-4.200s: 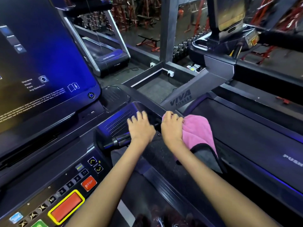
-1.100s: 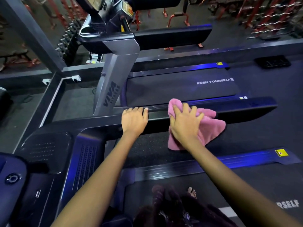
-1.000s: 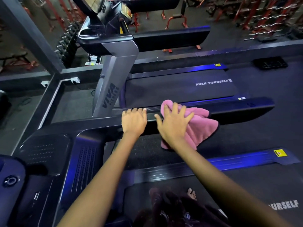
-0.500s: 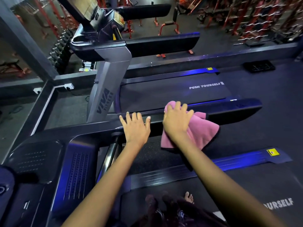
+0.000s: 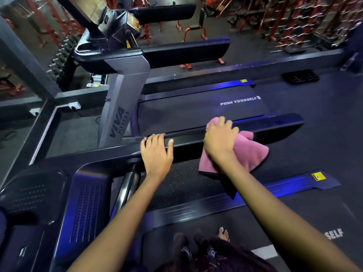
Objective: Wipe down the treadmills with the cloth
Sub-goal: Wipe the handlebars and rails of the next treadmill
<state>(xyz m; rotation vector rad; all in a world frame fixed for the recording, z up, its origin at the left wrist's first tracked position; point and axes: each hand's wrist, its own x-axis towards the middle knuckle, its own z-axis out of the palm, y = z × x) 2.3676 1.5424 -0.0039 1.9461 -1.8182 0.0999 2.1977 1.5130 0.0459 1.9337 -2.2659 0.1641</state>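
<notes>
A pink cloth (image 5: 249, 154) is draped over the black side handrail (image 5: 279, 128) of the treadmill I stand on. My right hand (image 5: 221, 138) presses down on the cloth, fingers curled over the rail's far edge. My left hand (image 5: 157, 152) lies flat on the same rail to the left, fingers spread, holding nothing. A dark corner of the cloth hangs below my right wrist. The treadmill's console housing (image 5: 59, 203) fills the lower left.
A second treadmill (image 5: 196, 108) with a silver upright marked VIVA stands beyond the rail. Red weight racks and benches (image 5: 284, 22) line the far floor. A grey pillar (image 5: 25, 61) rises at left. My bare toes (image 5: 224, 234) show on the belt below.
My right hand has slid the cloth rightward along the handrail, after a short sweep left a second ago. My left hand stays resting on the rail. The view has swung right since the console was in sight.
</notes>
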